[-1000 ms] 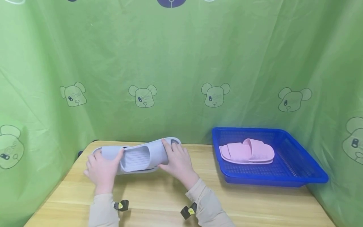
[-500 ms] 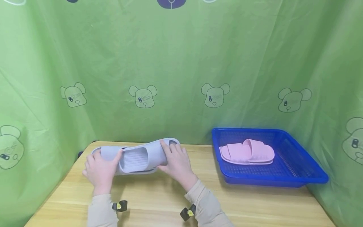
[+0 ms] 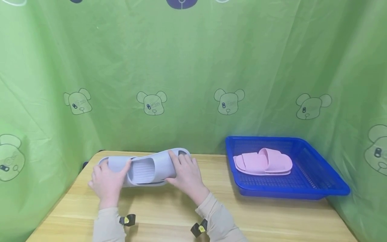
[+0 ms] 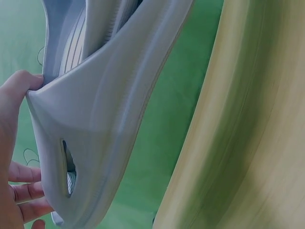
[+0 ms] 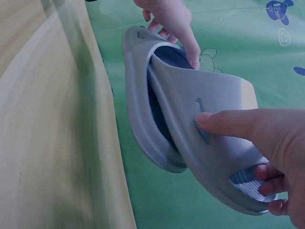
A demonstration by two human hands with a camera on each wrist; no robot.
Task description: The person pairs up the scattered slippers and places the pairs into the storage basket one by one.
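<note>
Two grey-blue slippers are held above the wooden table, facing opposite ways and partly overlapping. My left hand (image 3: 107, 183) grips the left slipper (image 4: 100, 114) at its strap, thumb at the strap's edge. Around the toe end of the right slipper (image 3: 164, 166), my right hand (image 3: 188, 174) has its thumb on the strap and other fingers near the toe opening. The right slipper's heel end reaches in under the left slipper's strap, where it is hidden. In the right wrist view, my left hand (image 5: 171, 21) shows at the far end of the pair.
A blue plastic basket (image 3: 290, 191) stands on the table (image 3: 163, 215) at the right. Inside lie pink slippers (image 3: 278, 163), fitted together. A green curtain (image 3: 193, 60) with bear-head prints encloses the back and sides. Black wrist devices show at both sleeves.
The right hand has eased the right slipper slightly left and down, so the two slippers overlap a little more. The left hand stays nearly in place; the basket has not moved.
</note>
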